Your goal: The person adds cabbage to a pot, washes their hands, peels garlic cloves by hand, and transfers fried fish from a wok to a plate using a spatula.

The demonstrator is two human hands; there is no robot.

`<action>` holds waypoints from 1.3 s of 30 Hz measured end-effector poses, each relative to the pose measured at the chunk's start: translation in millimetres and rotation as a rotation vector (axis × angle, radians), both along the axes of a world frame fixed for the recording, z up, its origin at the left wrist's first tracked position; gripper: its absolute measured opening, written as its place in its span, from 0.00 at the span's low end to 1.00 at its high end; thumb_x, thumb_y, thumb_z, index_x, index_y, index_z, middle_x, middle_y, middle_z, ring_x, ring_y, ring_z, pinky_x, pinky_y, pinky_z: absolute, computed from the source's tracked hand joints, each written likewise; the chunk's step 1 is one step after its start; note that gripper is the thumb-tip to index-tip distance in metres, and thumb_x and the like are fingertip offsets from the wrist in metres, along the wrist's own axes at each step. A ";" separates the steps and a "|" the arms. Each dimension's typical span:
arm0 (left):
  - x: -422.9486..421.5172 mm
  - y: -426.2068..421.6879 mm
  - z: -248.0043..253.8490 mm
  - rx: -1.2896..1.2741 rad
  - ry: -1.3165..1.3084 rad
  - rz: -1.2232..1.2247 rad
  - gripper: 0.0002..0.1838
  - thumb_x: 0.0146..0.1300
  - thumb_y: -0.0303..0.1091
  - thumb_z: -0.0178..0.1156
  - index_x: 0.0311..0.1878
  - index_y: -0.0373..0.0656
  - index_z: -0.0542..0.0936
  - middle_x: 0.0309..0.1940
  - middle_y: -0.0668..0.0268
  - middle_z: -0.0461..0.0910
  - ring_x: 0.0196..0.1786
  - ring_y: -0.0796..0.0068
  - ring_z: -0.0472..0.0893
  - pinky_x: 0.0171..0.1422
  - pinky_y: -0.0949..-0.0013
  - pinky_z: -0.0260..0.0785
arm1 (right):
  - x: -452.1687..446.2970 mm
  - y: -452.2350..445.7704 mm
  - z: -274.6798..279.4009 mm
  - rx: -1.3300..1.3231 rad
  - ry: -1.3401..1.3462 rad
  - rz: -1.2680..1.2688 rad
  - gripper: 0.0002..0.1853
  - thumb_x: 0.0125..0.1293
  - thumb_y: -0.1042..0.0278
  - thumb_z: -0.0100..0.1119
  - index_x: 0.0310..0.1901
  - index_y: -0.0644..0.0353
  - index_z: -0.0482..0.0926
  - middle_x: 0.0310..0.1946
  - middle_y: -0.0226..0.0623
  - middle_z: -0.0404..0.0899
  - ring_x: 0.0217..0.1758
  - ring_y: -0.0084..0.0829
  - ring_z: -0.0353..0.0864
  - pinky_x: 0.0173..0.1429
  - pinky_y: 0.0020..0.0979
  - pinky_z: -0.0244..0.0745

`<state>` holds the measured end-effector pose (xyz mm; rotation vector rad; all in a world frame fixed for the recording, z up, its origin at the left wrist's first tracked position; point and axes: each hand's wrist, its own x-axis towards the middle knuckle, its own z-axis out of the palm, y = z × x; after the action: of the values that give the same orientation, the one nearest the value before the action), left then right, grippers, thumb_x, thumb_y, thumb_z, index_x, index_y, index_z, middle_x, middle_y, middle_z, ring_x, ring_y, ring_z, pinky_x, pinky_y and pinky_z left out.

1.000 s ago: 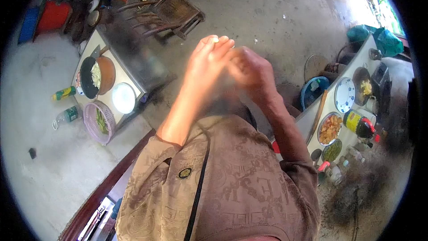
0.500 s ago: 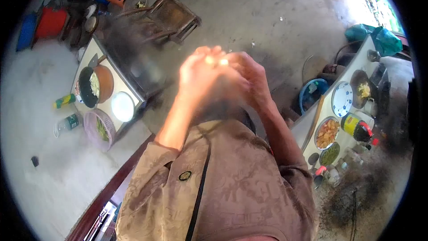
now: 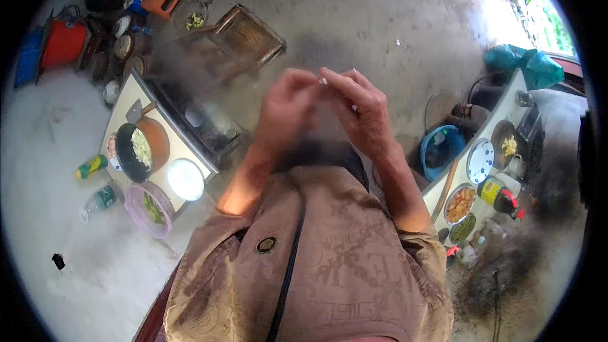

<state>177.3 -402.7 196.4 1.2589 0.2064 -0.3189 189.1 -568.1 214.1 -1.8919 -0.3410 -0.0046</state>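
Both hands are raised close together in front of my chest, above the grey floor. My left hand (image 3: 286,111) is blurred, its fingers curled inward toward the other hand. My right hand (image 3: 362,111) has bent fingers pressed together around a small white piece (image 3: 323,81) at the fingertips, too small to identify. Another pale fleck shows by its palm side. Whether the left fingers also grip something is hidden by blur.
On the left table (image 3: 130,98) are a pot (image 3: 154,142), a white plate (image 3: 185,179) and a pink basket (image 3: 135,210). The right counter (image 3: 520,82) holds plates, food and a sauce bottle (image 3: 498,196). A wooden chair (image 3: 250,35) and blue bucket (image 3: 441,152) stand beyond.
The left hand has drawn slightly away from the right and its fingers have curled. A white piece now shows at the right fingertips. The view has shifted, with the left table lower in it.
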 end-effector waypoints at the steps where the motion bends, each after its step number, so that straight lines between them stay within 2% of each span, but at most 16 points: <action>1: 6.3 3.7 2.8 0.029 -0.038 0.018 0.10 0.70 0.33 0.60 0.48 0.40 0.76 0.30 0.67 0.81 0.23 0.83 0.77 0.23 0.79 0.67 | 7.1 3.7 6.2 -0.052 -0.012 0.003 0.12 0.66 0.74 0.62 0.51 0.61 0.81 0.31 0.38 0.78 0.33 0.26 0.79 0.38 0.28 0.76; 6: 29.2 6.6 -0.1 0.262 -0.236 0.047 0.08 0.69 0.31 0.61 0.49 0.40 0.78 0.31 0.69 0.81 0.23 0.87 0.74 0.24 0.80 0.65 | 41.5 4.7 14.1 -0.071 0.134 0.013 0.11 0.68 0.69 0.60 0.49 0.62 0.83 0.32 0.39 0.79 0.34 0.27 0.80 0.39 0.30 0.77; 9: 47.5 6.5 -12.9 0.424 -0.423 0.042 0.08 0.68 0.29 0.62 0.48 0.41 0.80 0.31 0.71 0.81 0.22 0.88 0.72 0.23 0.80 0.63 | 61.5 -2.6 10.2 0.113 0.352 0.037 0.12 0.69 0.71 0.59 0.49 0.67 0.82 0.35 0.39 0.84 0.35 0.24 0.81 0.43 0.27 0.77; 14: 79.0 -32.9 -23.5 0.532 -0.356 0.117 0.05 0.66 0.30 0.64 0.43 0.42 0.84 0.28 0.71 0.81 0.21 0.87 0.71 0.23 0.80 0.62 | 100.9 -40.5 5.6 0.159 0.540 0.061 0.13 0.69 0.67 0.59 0.46 0.68 0.83 0.31 0.35 0.85 0.33 0.21 0.81 0.37 0.24 0.76; 19: 123.7 -98.2 -18.0 0.492 -0.343 0.105 0.05 0.64 0.24 0.64 0.42 0.40 0.84 0.34 0.67 0.82 0.22 0.86 0.74 0.22 0.79 0.65 | 149.3 -105.6 -7.3 0.104 0.645 0.109 0.11 0.68 0.67 0.58 0.40 0.68 0.83 0.33 0.35 0.84 0.34 0.23 0.82 0.38 0.26 0.77; 21: 141.3 -125.8 -16.8 0.555 -0.391 0.079 0.04 0.64 0.24 0.64 0.41 0.40 0.84 0.34 0.67 0.82 0.22 0.86 0.74 0.23 0.78 0.66 | 156.8 -130.7 -11.0 0.369 0.779 0.027 0.11 0.69 0.66 0.57 0.40 0.67 0.82 0.35 0.36 0.84 0.34 0.26 0.84 0.37 0.26 0.79; 22: 151.9 -139.5 -22.1 0.604 -0.491 0.068 0.04 0.64 0.24 0.64 0.41 0.40 0.84 0.34 0.66 0.82 0.22 0.85 0.74 0.23 0.78 0.66 | 161.2 -144.4 -14.3 0.398 0.751 0.030 0.13 0.72 0.66 0.53 0.45 0.69 0.80 0.36 0.39 0.84 0.35 0.32 0.87 0.37 0.29 0.82; 25: 180.4 -186.1 -18.5 0.665 -0.609 0.012 0.05 0.64 0.24 0.63 0.42 0.40 0.84 0.33 0.65 0.82 0.23 0.82 0.75 0.23 0.76 0.67 | 174.9 -190.7 -10.8 0.478 0.779 -0.061 0.13 0.72 0.66 0.53 0.45 0.68 0.80 0.35 0.39 0.84 0.34 0.31 0.87 0.37 0.29 0.82; 27: 196.2 -212.2 -14.2 0.727 -0.701 -0.102 0.05 0.63 0.23 0.62 0.42 0.39 0.84 0.33 0.63 0.82 0.26 0.75 0.78 0.28 0.72 0.70 | 179.2 -214.5 -7.5 0.518 0.814 -0.152 0.11 0.72 0.67 0.53 0.43 0.67 0.79 0.34 0.39 0.83 0.34 0.30 0.87 0.36 0.30 0.83; 28: 204.7 -224.9 -17.4 0.716 -0.755 -0.136 0.05 0.63 0.22 0.61 0.41 0.38 0.83 0.34 0.60 0.82 0.33 0.67 0.81 0.36 0.68 0.74 | 181.2 -226.8 -7.8 0.518 0.763 -0.192 0.10 0.72 0.68 0.53 0.42 0.67 0.79 0.33 0.39 0.83 0.33 0.30 0.86 0.35 0.29 0.83; 31: 227.8 -260.0 -20.5 0.643 -0.824 -0.249 0.05 0.63 0.22 0.60 0.41 0.38 0.82 0.36 0.58 0.83 0.37 0.63 0.82 0.42 0.66 0.75 | 183.4 -256.4 -27.4 0.519 0.599 -0.327 0.08 0.71 0.71 0.51 0.39 0.66 0.77 0.31 0.39 0.82 0.30 0.28 0.85 0.32 0.28 0.82; 32: 234.3 -275.3 -13.4 0.659 -0.801 -0.280 0.05 0.64 0.22 0.60 0.41 0.37 0.82 0.36 0.58 0.83 0.37 0.63 0.82 0.43 0.66 0.75 | 185.3 -266.6 -29.5 0.392 0.460 -0.341 0.07 0.71 0.72 0.51 0.38 0.66 0.77 0.30 0.38 0.82 0.30 0.26 0.85 0.32 0.28 0.82; 34: 246.6 -304.1 15.2 0.812 -0.802 -0.483 0.05 0.65 0.22 0.59 0.42 0.37 0.81 0.37 0.57 0.83 0.38 0.65 0.82 0.45 0.67 0.74 | 187.8 -274.6 -41.9 0.626 0.517 -0.456 0.06 0.70 0.74 0.51 0.38 0.66 0.76 0.28 0.36 0.81 0.28 0.23 0.83 0.30 0.27 0.79; 36: 255.7 -321.3 -0.1 0.602 -0.719 -0.452 0.04 0.66 0.23 0.59 0.42 0.37 0.81 0.40 0.59 0.84 0.41 0.69 0.82 0.47 0.69 0.74 | 186.4 -287.1 -50.8 0.499 0.229 -0.504 0.05 0.69 0.73 0.52 0.38 0.66 0.76 0.25 0.33 0.79 0.26 0.23 0.81 0.30 0.26 0.78; 37: 259.6 -329.7 -7.5 0.497 -0.678 -0.434 0.04 0.67 0.23 0.59 0.41 0.37 0.81 0.41 0.60 0.84 0.43 0.71 0.81 0.49 0.71 0.74 | 189.4 -289.4 -48.9 0.552 0.319 -0.553 0.05 0.69 0.73 0.52 0.38 0.65 0.75 0.24 0.33 0.78 0.25 0.23 0.81 0.30 0.25 0.77; 39: 274.1 -347.6 -16.6 0.644 -0.861 -0.491 0.04 0.67 0.24 0.59 0.43 0.37 0.81 0.40 0.62 0.84 0.36 0.75 0.81 0.41 0.74 0.73 | 196.9 -299.1 -51.4 0.480 0.294 -0.666 0.06 0.69 0.72 0.52 0.38 0.65 0.75 0.24 0.33 0.78 0.24 0.22 0.80 0.30 0.26 0.76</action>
<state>451.4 -750.4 179.8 1.9682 -0.8084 -0.0965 386.0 -867.2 162.7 -1.4226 0.4638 -0.2319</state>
